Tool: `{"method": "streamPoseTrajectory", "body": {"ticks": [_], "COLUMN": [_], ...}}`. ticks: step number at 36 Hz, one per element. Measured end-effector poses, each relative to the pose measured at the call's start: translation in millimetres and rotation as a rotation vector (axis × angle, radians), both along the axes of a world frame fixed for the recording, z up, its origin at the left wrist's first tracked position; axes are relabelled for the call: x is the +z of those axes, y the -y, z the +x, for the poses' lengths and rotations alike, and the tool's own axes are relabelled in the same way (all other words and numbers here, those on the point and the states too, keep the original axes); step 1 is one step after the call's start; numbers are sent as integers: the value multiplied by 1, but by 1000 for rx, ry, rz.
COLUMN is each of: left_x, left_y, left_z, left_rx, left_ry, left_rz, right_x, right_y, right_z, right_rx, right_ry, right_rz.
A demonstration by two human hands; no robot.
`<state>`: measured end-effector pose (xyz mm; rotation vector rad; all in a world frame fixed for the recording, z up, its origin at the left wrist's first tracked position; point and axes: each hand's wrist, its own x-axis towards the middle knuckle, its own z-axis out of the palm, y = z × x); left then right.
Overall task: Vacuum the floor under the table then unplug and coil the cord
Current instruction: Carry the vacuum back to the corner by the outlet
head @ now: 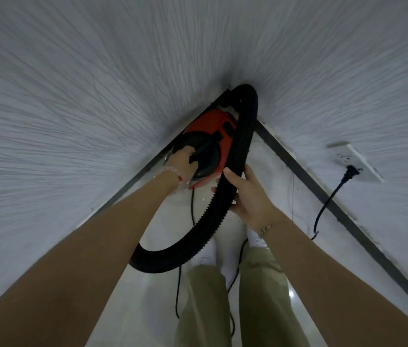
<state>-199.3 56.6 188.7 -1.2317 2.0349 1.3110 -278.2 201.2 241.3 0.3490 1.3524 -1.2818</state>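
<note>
A red and black canister vacuum [216,128] stands on the floor in the corner of two walls. My left hand [181,165] grips the black carry handle on its top. A thick black ribbed hose [245,136] loops up from the vacuum and curves back down past my legs. My right hand [248,194] holds this hose near the middle of the loop. A thin black power cord [323,209] runs from a plug [352,172] in a white wall socket on the right wall down to the floor and trails between my feet.
Two pale textured walls meet at the corner, each with a dark skirting strip [323,194]. The floor [148,309] is glossy light tile. My legs in olive trousers [260,296] and white shoes stand just behind the vacuum.
</note>
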Motion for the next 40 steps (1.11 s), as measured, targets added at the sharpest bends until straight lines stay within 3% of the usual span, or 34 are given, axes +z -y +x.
{"method": "streamPoseTrajectory", "body": {"ticks": [11, 17, 27, 31, 36, 40], "left_x": [21, 41, 41, 44, 38, 24], "left_y": [-19, -66, -117, -136, -165, -177], "left_z": [35, 46, 51, 42, 33, 34], "left_rx": [68, 31, -25, -3, -195, -140], "left_ry": [-12, -103, -115, -100, -44, -61], "left_rz": [82, 286, 258, 394, 253, 153], "right_x": [10, 7, -1, -8, -23, -40], "right_y": [-21, -40, -92, -128, -178, -206], "right_z": [16, 8, -12, -27, -53, -79], "right_rx": [-150, -152, -46, -62, -204, -292], "right_ry": [15, -25, -83, -85, -219, -379], "right_rz": [44, 116, 184, 203, 330, 426]}}
